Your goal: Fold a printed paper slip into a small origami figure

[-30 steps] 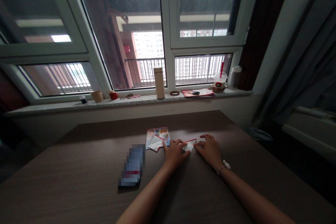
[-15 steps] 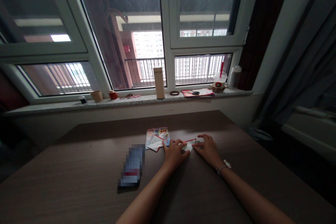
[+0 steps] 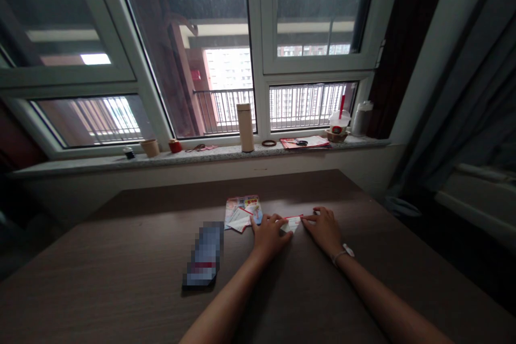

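Note:
A small piece of folded white paper (image 3: pixel 292 224) with a red upper edge lies on the brown table between my hands, its lower part tapering to a point. My left hand (image 3: pixel 269 234) holds its left part down, thumb near the lower edge and fingers over the top; that side is covered. At the paper's right corner, the fingertips of my right hand (image 3: pixel 324 229) are closed on it. Left of my left hand, another folded white paper (image 3: pixel 239 220) rests on a colourful printed leaflet (image 3: pixel 231 205).
A blurred-out phone-like object (image 3: pixel 203 255) lies on the table (image 3: pixel 133 258) left of my forearm. Along the windowsill stand a beige flask (image 3: pixel 245 128), a paper cup (image 3: pixel 150 148), scissors (image 3: pixel 301 143) on printed sheets, a drink cup with straw (image 3: pixel 337 122) and a grey bottle (image 3: pixel 362 118).
My right hand has shifted slightly right, to the paper's corner, and more of the paper's right side shows. My left hand stays on the paper.

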`<state>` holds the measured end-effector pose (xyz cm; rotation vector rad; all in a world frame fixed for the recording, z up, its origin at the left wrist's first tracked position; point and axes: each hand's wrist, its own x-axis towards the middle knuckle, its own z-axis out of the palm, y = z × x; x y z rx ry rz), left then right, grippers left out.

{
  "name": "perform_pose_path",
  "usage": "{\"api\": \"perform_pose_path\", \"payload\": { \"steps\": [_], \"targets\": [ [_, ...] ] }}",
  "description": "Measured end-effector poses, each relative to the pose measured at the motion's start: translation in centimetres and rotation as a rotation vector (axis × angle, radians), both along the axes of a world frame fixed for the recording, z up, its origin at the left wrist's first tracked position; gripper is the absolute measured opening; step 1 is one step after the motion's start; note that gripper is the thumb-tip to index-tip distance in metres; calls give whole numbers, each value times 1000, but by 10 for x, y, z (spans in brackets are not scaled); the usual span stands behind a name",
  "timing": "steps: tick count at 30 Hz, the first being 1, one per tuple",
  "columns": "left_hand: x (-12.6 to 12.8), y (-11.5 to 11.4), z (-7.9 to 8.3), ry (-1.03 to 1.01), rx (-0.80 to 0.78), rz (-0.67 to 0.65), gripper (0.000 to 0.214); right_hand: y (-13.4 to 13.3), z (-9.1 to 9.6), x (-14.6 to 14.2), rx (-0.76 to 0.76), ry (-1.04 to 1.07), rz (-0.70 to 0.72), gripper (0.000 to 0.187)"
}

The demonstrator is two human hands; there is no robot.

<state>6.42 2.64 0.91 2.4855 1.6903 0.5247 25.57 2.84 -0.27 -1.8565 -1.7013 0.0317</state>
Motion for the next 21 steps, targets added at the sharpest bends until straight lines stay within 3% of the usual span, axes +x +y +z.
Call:
{"api": "perform_pose_path", "payload": {
  "steps": [6, 21],
  "targets": [
    [0, 1, -1, -38, -5, -5, 36, 2, -1, 1, -8, -45, -69, 29],
    [0, 0, -2, -47, 3, -5, 35, 8, -2, 4, -10, 34, 74, 26]
  ]
}}
